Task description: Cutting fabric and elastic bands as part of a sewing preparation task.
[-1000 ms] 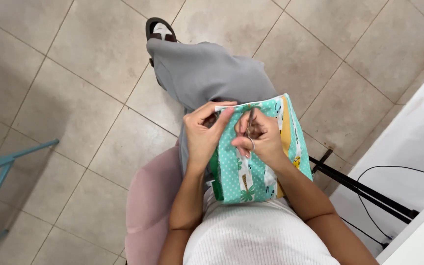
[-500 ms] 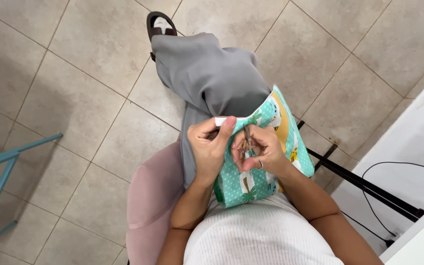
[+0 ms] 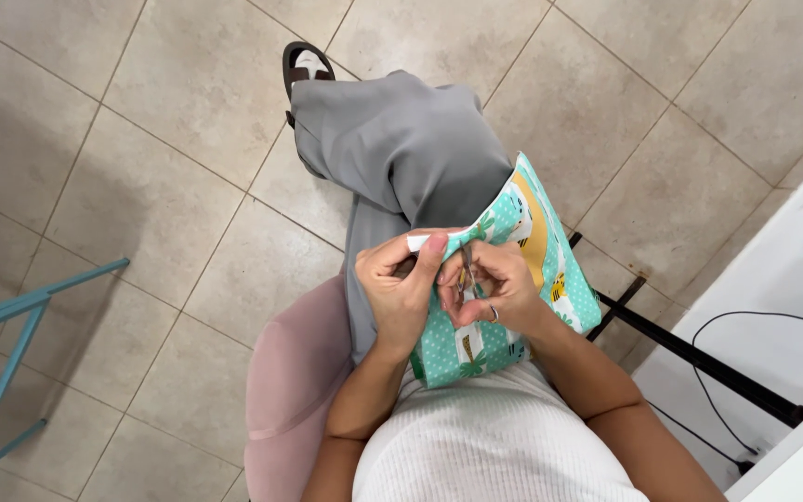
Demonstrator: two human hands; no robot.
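A teal polka-dot fabric piece (image 3: 522, 270) with animal prints and a yellow inner side lies on my lap. My left hand (image 3: 401, 293) pinches its upper edge, thumb on a small white strip. My right hand (image 3: 490, 293), with a ring on one finger, is curled around a small thin tool (image 3: 467, 265) that looks like a pair of small scissors and is pressed against the cloth between both hands. I sit with grey-trousered legs crossed on a pink seat (image 3: 295, 390).
A dark sandal (image 3: 307, 67) is on my raised foot over the beige tiled floor. A blue metal frame (image 3: 2, 353) stands at the left. At the right are a white table (image 3: 792, 279), a black table leg bar (image 3: 699, 363) and a black cable (image 3: 727, 321).
My view has tilted, so lap and hands sit lower in the frame. Both hands stay closed on the fabric, fingers working closer together at its top edge.
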